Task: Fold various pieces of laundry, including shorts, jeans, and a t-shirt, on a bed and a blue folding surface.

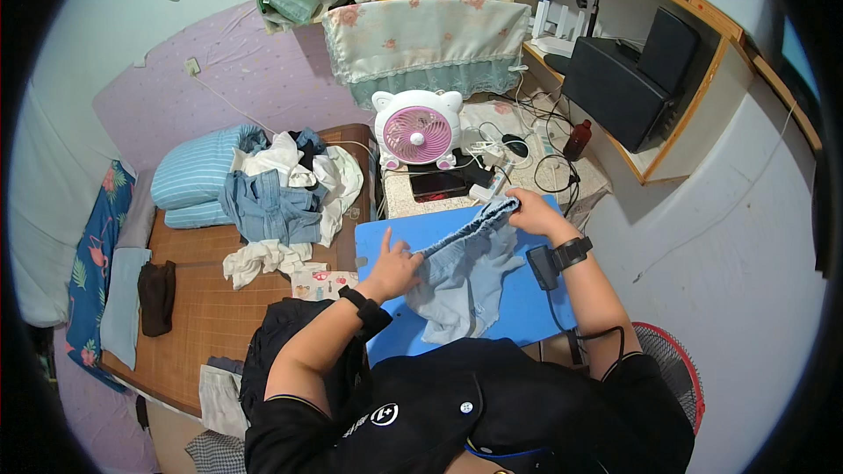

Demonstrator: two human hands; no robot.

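A light-blue denim garment with a gathered waistband hangs between my hands over a blue tabletop, its lower part resting on the surface. My right hand grips one end of the waistband near the table's far edge. At the waistband's other end is my left hand, thumb side against the cloth and the index finger raised. The band is stretched nearly straight between the two hands. Each wrist wears a dark strap, and a black device hangs at the right one.
Beyond the blue tabletop, a white-and-pink fan, a phone and tangled cables stand on a patterned table. To the left, a heap of clothes lies on a bed mat. A red-rimmed mesh basket stands at right.
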